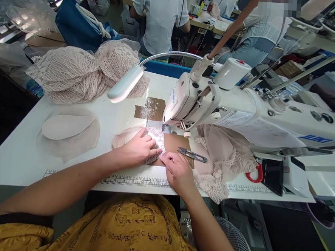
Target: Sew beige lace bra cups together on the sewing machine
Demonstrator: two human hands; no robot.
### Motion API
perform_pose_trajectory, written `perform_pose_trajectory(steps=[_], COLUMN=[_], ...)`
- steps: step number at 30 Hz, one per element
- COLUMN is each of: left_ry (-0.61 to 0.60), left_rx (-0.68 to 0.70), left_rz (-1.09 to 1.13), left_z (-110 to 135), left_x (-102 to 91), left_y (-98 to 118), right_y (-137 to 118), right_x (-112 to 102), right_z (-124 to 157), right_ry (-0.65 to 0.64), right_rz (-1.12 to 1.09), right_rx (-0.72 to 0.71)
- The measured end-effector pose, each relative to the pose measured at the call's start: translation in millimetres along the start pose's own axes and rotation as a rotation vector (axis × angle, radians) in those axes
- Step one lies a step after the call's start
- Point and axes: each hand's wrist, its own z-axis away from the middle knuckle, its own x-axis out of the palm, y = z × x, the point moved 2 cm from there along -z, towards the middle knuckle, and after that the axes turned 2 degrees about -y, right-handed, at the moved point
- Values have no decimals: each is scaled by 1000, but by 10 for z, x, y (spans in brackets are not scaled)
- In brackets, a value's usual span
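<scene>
A piece of pale pink lace fabric (155,135) lies at the sewing machine's needle area, its edge near the presser foot. My left hand (139,148) rests on top of this lace with its fingers stretched out and apart. At the near right edge of the lace, the fingertips of my right hand (178,171) are pinched together on the fabric. Thread snips (192,154) lie just beyond my right hand on a brown taped patch (177,143). The sewing machine (214,102) stands over the work, and its head partly hides the needle.
Lace pieces are heaped at the back left (71,72) and to the right (225,151). Pale oval pads (68,127) lie on the left. A lamp (126,83) arches over the table. Red-handled scissors (255,174) and a phone (296,177) lie right. People sit beyond.
</scene>
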Motion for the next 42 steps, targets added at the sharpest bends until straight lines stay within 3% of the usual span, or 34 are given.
perform_pose_trajectory(steps=[5, 14, 31, 42], left_ry=[-7, 32, 9, -39], left_rx=[-8, 17, -42, -41], left_rz=[18, 87, -24, 30], left_z=[6, 8, -54, -63], left_x=[9, 77, 29, 62], left_y=[-10, -17, -16, -192], right_y=[64, 63, 62, 49], right_x=[-8, -11, 4, -38], right_z=[-25, -159, -164, -264], right_ry=[16, -123, -69, -155], right_rz=[37, 178, 204, 178], right_rx=[43, 63, 46, 80])
